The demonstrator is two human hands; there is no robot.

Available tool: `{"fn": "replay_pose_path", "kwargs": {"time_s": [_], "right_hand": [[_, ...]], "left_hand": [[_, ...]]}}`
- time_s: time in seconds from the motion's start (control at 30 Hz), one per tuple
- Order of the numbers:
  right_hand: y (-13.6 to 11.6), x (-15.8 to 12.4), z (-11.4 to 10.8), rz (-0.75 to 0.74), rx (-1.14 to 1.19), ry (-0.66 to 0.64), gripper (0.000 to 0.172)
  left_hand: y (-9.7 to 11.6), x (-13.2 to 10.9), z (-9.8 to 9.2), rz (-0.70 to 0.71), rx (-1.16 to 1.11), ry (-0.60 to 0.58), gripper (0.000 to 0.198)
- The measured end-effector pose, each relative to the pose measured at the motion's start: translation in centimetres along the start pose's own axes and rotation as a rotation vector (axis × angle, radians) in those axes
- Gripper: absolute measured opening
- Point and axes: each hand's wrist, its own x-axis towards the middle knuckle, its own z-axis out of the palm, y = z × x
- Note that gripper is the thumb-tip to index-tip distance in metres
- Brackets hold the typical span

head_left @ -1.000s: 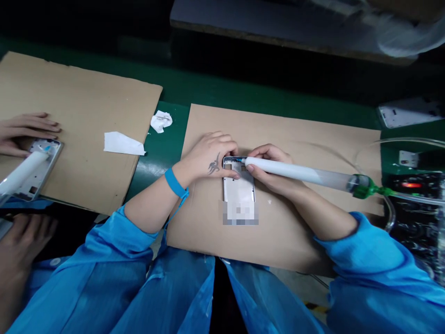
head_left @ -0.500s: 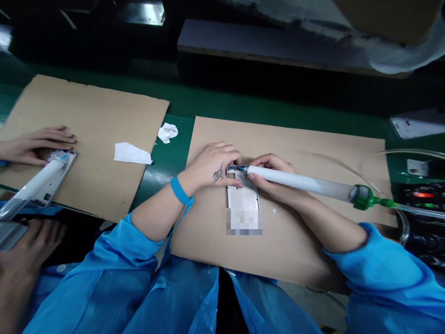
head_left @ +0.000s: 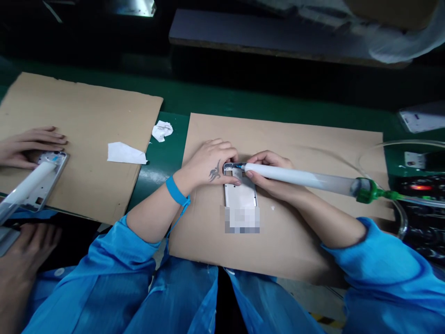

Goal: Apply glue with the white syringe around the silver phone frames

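A white phone frame (head_left: 241, 197) lies flat on a cardboard sheet (head_left: 215, 248) in front of me, its lower end pixelated. My left hand (head_left: 216, 163) grips the frame's upper left corner, thumb across its face and fingers round the far edge. In my right hand (head_left: 269, 170) is a glue syringe (head_left: 299, 176), filled with white paste and lying slanted to the right. Its blue needle tip meets or hovers just over the frame's top edge; contact cannot be made out. A green cap (head_left: 365, 190) with a clear hose closes the syringe's rear end.
At left, a co-worker's hand (head_left: 31, 146) rests by another phone frame (head_left: 52, 181) under a second syringe (head_left: 26, 190). Crumpled paper (head_left: 162, 131) and a paper scrap (head_left: 126, 153) lie between the places. A dispenser box with a red light (head_left: 422, 188) stands right; a shelf (head_left: 278, 46) runs behind.
The whole view has shifted slightly, so things sit a little further left and higher. My hands keep their hold; the syringe tip has moved at most slightly along the frame's top edge.
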Motion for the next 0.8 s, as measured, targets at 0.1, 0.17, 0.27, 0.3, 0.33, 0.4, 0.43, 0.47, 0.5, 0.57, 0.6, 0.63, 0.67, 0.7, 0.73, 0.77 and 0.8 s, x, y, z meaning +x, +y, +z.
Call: {"fn": "replay_pose_path", "kwargs": {"time_s": [0.1,0.17,0.27,0.3,0.33,0.4,0.43,0.47,0.5,0.57,0.6,0.63,0.67,0.7,0.73,0.77,0.8], "right_hand": [[-0.08,0.02,0.01,-0.009,-0.001,0.004,0.035],[-0.15,0.01,-0.06,-0.013,-0.005,0.007,0.037],[-0.21,0.01,-0.23,-0.012,-0.022,-0.009,0.041],[-0.21,0.02,-0.29,-0.013,-0.030,-0.015,0.042],[-0.20,0.04,-0.34,-0.014,-0.039,-0.018,0.043],[-0.17,0.07,-0.40,-0.019,-0.050,-0.020,0.043],[-0.14,0.07,-0.41,-0.021,-0.050,-0.020,0.043],[-0.11,0.07,-0.42,-0.022,-0.047,-0.021,0.043],[-0.09,0.06,-0.42,-0.022,-0.044,-0.022,0.043],[-0.04,0.03,-0.42,-0.026,-0.038,-0.024,0.041],[-0.03,0.01,-0.43,-0.028,-0.034,-0.026,0.040],[-0.02,-0.02,-0.44,-0.029,-0.031,-0.028,0.039],[-0.02,-0.04,-0.45,-0.029,-0.029,-0.031,0.038],[-0.02,-0.06,-0.47,-0.029,-0.027,-0.031,0.037],[-0.02,-0.07,-0.48,-0.029,-0.029,-0.027,0.037],[-0.01,-0.08,-0.50,-0.029,-0.033,-0.022,0.036],[0.01,-0.08,-0.52,-0.030,-0.039,-0.017,0.037]], "left_hand": [[0.06,0.03,-0.10,-0.004,-0.007,-0.004,0.073],[0.10,0.07,-0.10,-0.010,-0.003,-0.006,0.071],[0.16,0.10,-0.01,-0.014,0.010,-0.004,0.067],[0.17,0.10,0.03,-0.012,0.015,-0.001,0.065],[0.17,0.10,0.06,-0.011,0.019,0.000,0.064],[0.14,0.09,0.12,-0.010,0.023,0.003,0.064],[0.11,0.08,0.15,-0.011,0.023,0.005,0.064],[0.07,0.07,0.17,-0.010,0.022,0.006,0.064],[0.03,0.07,0.18,-0.007,0.020,0.007,0.065],[-0.04,0.06,0.20,0.003,0.019,0.012,0.066],[-0.07,0.06,0.21,0.008,0.020,0.012,0.066],[-0.10,0.06,0.22,0.010,0.022,0.013,0.066],[-0.12,0.06,0.24,0.010,0.024,0.012,0.066],[-0.15,0.07,0.26,0.009,0.026,0.012,0.066],[-0.17,0.07,0.29,0.007,0.030,0.010,0.066],[-0.19,0.07,0.33,0.007,0.034,0.011,0.066],[-0.22,0.06,0.36,0.007,0.038,0.012,0.065]]}}
